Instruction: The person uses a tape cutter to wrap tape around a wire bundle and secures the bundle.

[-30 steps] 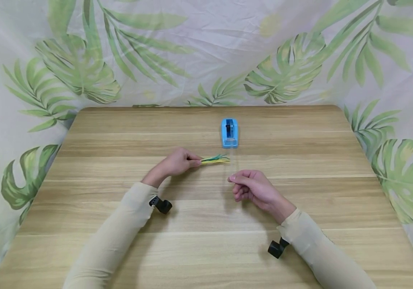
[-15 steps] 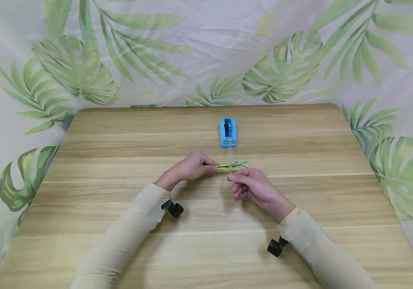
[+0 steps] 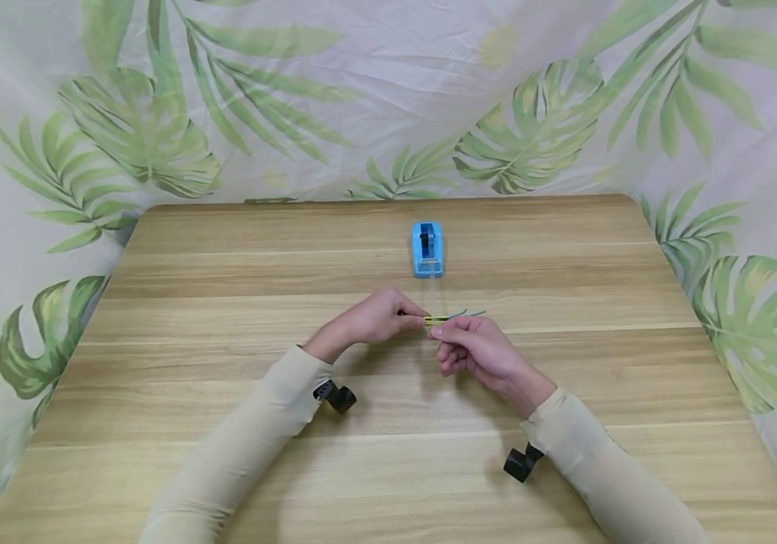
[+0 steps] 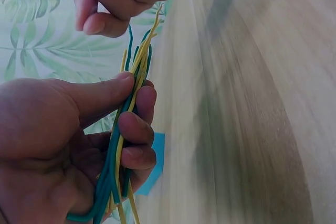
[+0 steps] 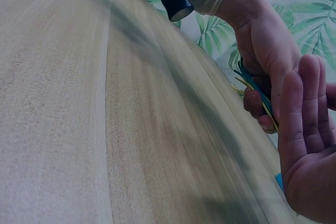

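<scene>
Yellow and teal-green wire-like strands, bunched loosely, are crossing the narrow clear tape strip in front of the blue plastic tape dispenser, above the wood-grain table. Curled thumb and fingers of the left hand are gripping them; the right hand is pinching the strip's near end. Whether strands and tape are touching isn't showing clearly. Holding the strip taut and the bunch square to it should be helping.
</scene>
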`<act>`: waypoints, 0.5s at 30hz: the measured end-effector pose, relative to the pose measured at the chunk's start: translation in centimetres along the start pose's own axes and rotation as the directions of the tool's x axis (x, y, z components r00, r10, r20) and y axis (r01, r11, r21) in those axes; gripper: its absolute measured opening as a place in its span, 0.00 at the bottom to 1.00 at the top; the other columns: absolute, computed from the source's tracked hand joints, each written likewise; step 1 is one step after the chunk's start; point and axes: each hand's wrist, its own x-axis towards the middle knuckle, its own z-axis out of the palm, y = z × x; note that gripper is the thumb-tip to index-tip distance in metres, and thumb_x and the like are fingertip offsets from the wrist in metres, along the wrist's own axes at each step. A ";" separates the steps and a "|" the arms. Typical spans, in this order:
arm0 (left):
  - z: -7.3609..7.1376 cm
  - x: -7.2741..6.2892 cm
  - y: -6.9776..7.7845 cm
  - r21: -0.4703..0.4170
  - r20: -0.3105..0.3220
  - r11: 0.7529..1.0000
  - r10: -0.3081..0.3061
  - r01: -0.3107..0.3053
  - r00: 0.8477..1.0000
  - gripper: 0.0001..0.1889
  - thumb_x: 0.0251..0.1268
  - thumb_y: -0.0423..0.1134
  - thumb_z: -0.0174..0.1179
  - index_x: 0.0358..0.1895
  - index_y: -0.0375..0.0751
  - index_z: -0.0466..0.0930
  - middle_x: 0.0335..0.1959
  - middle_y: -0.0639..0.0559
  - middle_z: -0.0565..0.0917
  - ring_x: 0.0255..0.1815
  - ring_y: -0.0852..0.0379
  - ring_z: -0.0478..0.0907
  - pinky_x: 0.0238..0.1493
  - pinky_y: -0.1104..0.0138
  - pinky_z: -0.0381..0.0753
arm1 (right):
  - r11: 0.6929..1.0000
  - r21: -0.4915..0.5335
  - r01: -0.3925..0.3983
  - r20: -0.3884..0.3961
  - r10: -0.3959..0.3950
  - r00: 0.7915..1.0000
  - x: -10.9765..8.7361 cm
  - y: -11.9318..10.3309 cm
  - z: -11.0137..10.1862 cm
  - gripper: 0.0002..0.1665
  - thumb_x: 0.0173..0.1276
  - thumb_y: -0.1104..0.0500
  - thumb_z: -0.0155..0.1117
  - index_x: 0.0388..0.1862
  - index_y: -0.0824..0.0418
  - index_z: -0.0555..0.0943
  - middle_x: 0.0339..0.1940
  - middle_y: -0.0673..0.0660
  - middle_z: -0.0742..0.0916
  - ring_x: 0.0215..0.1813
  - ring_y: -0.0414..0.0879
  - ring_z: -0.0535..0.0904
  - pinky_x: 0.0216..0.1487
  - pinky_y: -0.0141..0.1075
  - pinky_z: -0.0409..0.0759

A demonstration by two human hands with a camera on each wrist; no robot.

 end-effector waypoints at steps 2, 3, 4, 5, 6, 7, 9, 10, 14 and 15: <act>0.1 -0.1 0.2 -0.010 0.007 1.000 -0.004 0.005 1.000 0.09 0.72 0.34 0.61 0.49 0.39 0.88 0.48 0.47 0.88 0.44 0.55 0.83 0.47 0.67 0.80 | 1.000 0.004 0.001 0.002 -0.001 1.000 0.0 0.0 -0.1 0.07 0.74 0.64 0.60 0.39 0.67 0.82 0.21 0.54 0.86 0.22 0.41 0.82 0.29 0.35 0.84; 0.1 -0.2 0.3 -0.015 0.010 1.000 -0.007 0.008 1.000 0.09 0.72 0.34 0.61 0.49 0.39 0.88 0.48 0.47 0.88 0.44 0.56 0.84 0.47 0.66 0.80 | 1.000 0.005 0.001 0.004 -0.001 1.000 -0.1 0.0 -0.1 0.07 0.74 0.64 0.60 0.39 0.67 0.83 0.21 0.54 0.86 0.22 0.41 0.83 0.29 0.35 0.84; 0.1 -0.3 0.4 -0.020 0.013 1.000 -0.010 0.010 1.000 0.09 0.73 0.34 0.61 0.49 0.39 0.88 0.48 0.47 0.88 0.45 0.57 0.84 0.48 0.66 0.80 | 1.000 0.008 0.001 0.006 -0.001 1.000 -0.1 0.0 -0.1 0.07 0.74 0.64 0.60 0.39 0.67 0.83 0.21 0.54 0.86 0.22 0.41 0.83 0.29 0.35 0.84; 0.1 -0.4 0.6 -0.021 0.014 1.000 -0.008 0.008 1.000 0.09 0.73 0.33 0.61 0.49 0.39 0.89 0.48 0.47 0.88 0.45 0.58 0.84 0.49 0.66 0.80 | 1.000 0.008 0.001 0.008 -0.001 1.000 -0.1 0.1 -0.2 0.07 0.74 0.64 0.60 0.39 0.67 0.83 0.21 0.54 0.86 0.22 0.41 0.83 0.29 0.34 0.84; 0.1 -0.4 0.7 -0.021 0.014 1.000 -0.006 0.007 1.000 0.09 0.73 0.33 0.60 0.49 0.39 0.89 0.47 0.47 0.88 0.45 0.58 0.84 0.49 0.66 0.81 | 1.000 0.008 0.000 0.008 0.000 1.000 -0.1 0.0 -0.2 0.07 0.74 0.64 0.60 0.39 0.67 0.83 0.21 0.54 0.86 0.22 0.40 0.82 0.29 0.34 0.84; 0.1 -0.6 0.8 -0.023 0.014 1.000 -0.005 0.006 1.000 0.10 0.73 0.33 0.60 0.49 0.39 0.89 0.47 0.48 0.88 0.45 0.59 0.84 0.49 0.66 0.81 | 1.000 0.008 -0.001 0.009 0.001 1.000 -0.2 0.0 -0.2 0.07 0.74 0.64 0.60 0.39 0.66 0.83 0.21 0.54 0.86 0.22 0.40 0.82 0.29 0.34 0.84; 0.1 -0.7 1.0 -0.024 0.010 1.000 -0.003 0.003 1.000 0.10 0.73 0.33 0.60 0.49 0.39 0.89 0.46 0.47 0.88 0.44 0.58 0.84 0.48 0.65 0.81 | 1.000 0.006 -0.002 0.010 0.002 1.000 -0.2 0.0 -0.2 0.07 0.74 0.64 0.60 0.38 0.66 0.83 0.21 0.54 0.86 0.22 0.40 0.82 0.29 0.34 0.84; 0.1 -0.8 1.1 -0.022 0.007 1.000 -0.002 0.002 1.000 0.10 0.73 0.33 0.60 0.49 0.39 0.89 0.46 0.47 0.88 0.44 0.58 0.84 0.47 0.65 0.81 | 1.000 0.004 -0.004 0.009 0.004 1.000 -0.2 0.0 -0.2 0.07 0.74 0.64 0.60 0.38 0.66 0.83 0.21 0.54 0.86 0.22 0.40 0.82 0.29 0.34 0.84; 0.2 -1.1 1.5 -0.008 -0.006 1.000 -0.006 0.005 1.000 0.10 0.73 0.33 0.60 0.50 0.38 0.88 0.46 0.47 0.88 0.42 0.58 0.84 0.45 0.66 0.81 | 1.000 -0.008 -0.009 0.005 0.009 1.000 -0.2 0.0 -0.3 0.07 0.75 0.64 0.60 0.41 0.68 0.82 0.22 0.54 0.86 0.22 0.40 0.82 0.30 0.35 0.84; 0.3 -1.1 1.6 -0.005 -0.008 1.000 -0.007 0.007 1.000 0.10 0.73 0.33 0.60 0.50 0.39 0.88 0.46 0.47 0.88 0.42 0.59 0.84 0.44 0.66 0.81 | 1.000 -0.012 -0.009 0.004 0.009 1.000 -0.2 0.1 -0.3 0.08 0.75 0.64 0.60 0.42 0.69 0.82 0.22 0.54 0.85 0.23 0.40 0.82 0.30 0.35 0.84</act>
